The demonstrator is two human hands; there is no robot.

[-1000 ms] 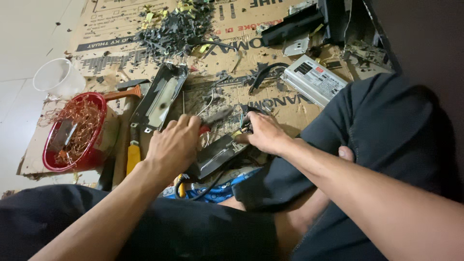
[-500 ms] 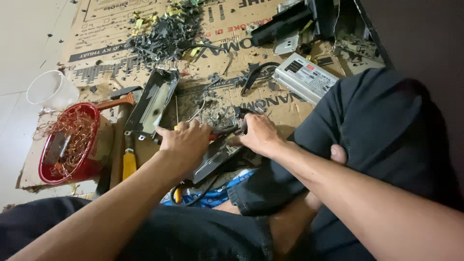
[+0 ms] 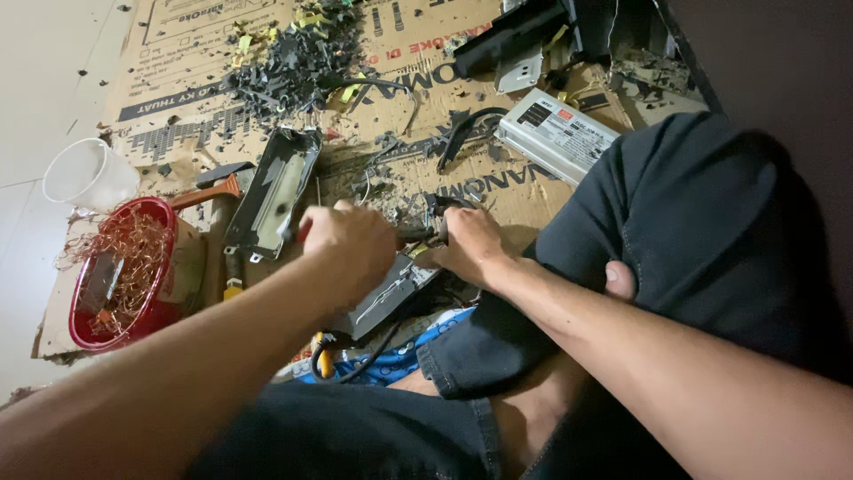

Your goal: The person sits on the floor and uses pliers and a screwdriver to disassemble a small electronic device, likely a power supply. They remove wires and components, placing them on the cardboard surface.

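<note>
My left hand is closed around a red-handled tool whose shaft runs right toward my other hand. My right hand presses down on the top end of a grey metal electronics box that lies tilted on the cardboard between my knees. The tool's tip meets the box where my right fingers hold it; the tip itself is hidden. A black cable loops out from the lower end of the box.
An open black metal casing lies left of my hands. A red bowl of copper wire, a white cup, a pile of black scraps, a silver power supply and a yellow-handled tool lie about.
Both hands have shifted a little to the right over the grey box, and my left hand now shows the red handle more plainly. The view has moved closer.
</note>
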